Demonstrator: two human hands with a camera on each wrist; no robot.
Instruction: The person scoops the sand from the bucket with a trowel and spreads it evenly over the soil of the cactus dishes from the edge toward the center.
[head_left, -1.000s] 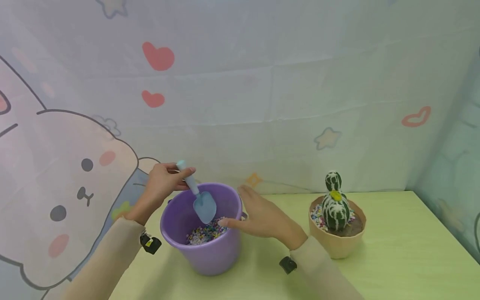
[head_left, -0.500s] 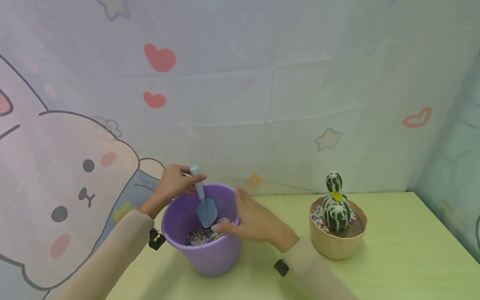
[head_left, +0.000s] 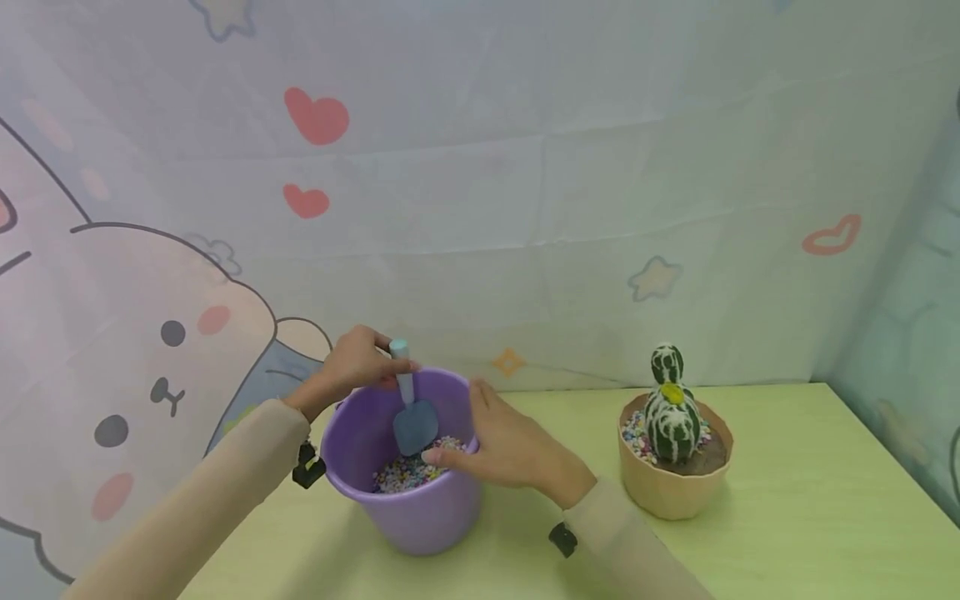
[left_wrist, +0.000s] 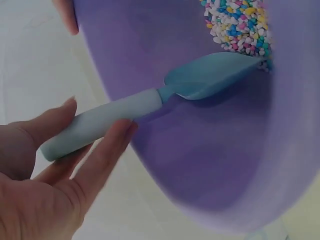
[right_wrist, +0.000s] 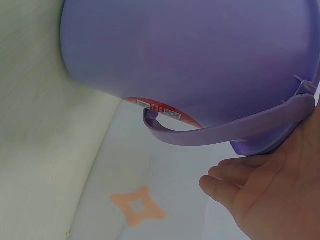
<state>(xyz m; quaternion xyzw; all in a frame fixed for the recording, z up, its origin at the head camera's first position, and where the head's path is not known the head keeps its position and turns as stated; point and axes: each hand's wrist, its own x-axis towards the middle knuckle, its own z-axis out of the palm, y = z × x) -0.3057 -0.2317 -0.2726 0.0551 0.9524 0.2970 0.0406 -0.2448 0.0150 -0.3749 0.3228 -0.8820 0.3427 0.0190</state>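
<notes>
My left hand (head_left: 358,362) pinches the pale handle of a small blue trowel (head_left: 416,428) between thumb and fingers. The trowel's blade slants down inside a purple bucket (head_left: 427,521), and its tip meets the multicoloured pebbles (left_wrist: 237,25) at the bottom. Against the bucket's right rim rests my right hand (head_left: 521,442), fingers straight along the outside and thumb reaching over the rim. In the right wrist view those fingers lie by the upper end of the bucket's purple carrying handle (right_wrist: 220,134).
A peach pot (head_left: 675,492) with a knitted-looking cactus (head_left: 672,425), pebbles and brown soil stands to the right on the yellow-green table (head_left: 810,500). Behind hangs a printed cloth (head_left: 465,192) with hearts, stars and a rabbit.
My left hand has moved right and slightly down, bringing the trowel more upright and to the right in the bucket. My right hand has shifted slightly left onto the rim.
</notes>
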